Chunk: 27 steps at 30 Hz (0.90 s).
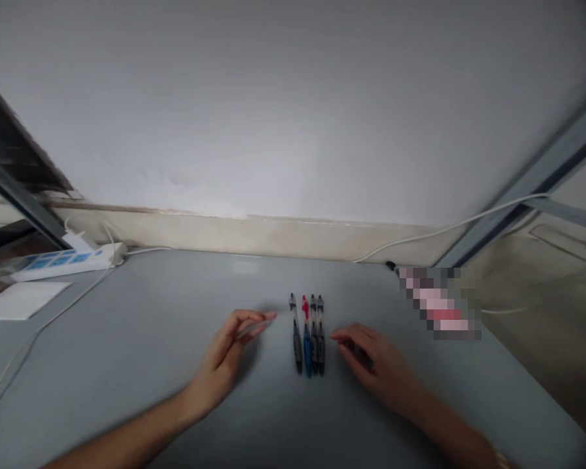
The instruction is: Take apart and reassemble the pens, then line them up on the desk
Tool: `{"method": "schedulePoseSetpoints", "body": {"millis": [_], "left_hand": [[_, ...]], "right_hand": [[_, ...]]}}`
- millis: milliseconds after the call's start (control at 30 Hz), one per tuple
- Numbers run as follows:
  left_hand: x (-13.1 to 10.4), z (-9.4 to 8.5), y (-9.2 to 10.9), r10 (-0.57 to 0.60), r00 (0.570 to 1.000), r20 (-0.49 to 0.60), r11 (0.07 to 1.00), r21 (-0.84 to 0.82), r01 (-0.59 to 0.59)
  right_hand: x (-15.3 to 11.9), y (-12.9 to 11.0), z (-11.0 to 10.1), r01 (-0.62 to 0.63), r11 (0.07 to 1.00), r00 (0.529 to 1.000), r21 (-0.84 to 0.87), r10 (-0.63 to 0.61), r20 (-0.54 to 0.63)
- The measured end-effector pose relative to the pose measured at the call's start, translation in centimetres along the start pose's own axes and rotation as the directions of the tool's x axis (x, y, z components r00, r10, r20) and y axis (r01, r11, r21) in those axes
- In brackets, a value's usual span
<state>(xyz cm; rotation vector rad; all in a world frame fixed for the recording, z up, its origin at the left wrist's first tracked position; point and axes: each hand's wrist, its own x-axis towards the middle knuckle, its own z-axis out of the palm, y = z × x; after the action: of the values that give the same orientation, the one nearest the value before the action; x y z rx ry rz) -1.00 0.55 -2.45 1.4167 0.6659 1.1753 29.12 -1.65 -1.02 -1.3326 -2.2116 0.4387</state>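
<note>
Several pens (309,334) lie side by side on the grey table (176,365), pointing away from me; one has a red top and blue grip, the others are dark. My left hand (229,355) rests on the table to the left of them, fingers stretched toward them, and seems to pinch a thin clear pen (260,323), which is blurred. My right hand (371,365) lies just right of the pens, fingers curled down on the table, holding nothing.
A white power strip (63,262) with cables lies at the back left, beside a white sheet (22,299). A white cable (449,228) runs along the wall at the back right. A blurred-out object (439,303) sits near the table's right edge.
</note>
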Motion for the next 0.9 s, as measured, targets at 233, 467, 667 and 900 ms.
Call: {"method": "schedulePoseSetpoints", "body": {"millis": [233,467,667,900], "left_hand": [[-0.1,-0.4,0.4,0.046,0.99,0.134,0.895,0.435,-0.101],[0.2,0.4,0.7,0.019,0.889,0.458,0.621,0.692,-0.369],[0.7,0.8,0.5,-0.134,0.784,0.606,0.447,0.743,-0.498],[1.2,0.7,0.5,-0.113,0.779,0.616,0.524,0.703,-0.48]], "right_hand": [[-0.1,0.1,-0.5,0.01,1.0,0.999,-0.001,-0.01,0.04],[-0.5,-1.4,-0.9,0.058,0.998,0.977,0.035,-0.064,0.201],[-1.2,-3.5,-0.4,0.1,0.99,0.941,0.103,-0.128,0.315],[-1.2,-4.3,-0.1,0.068,0.987,0.945,0.143,-0.109,0.307]]}}
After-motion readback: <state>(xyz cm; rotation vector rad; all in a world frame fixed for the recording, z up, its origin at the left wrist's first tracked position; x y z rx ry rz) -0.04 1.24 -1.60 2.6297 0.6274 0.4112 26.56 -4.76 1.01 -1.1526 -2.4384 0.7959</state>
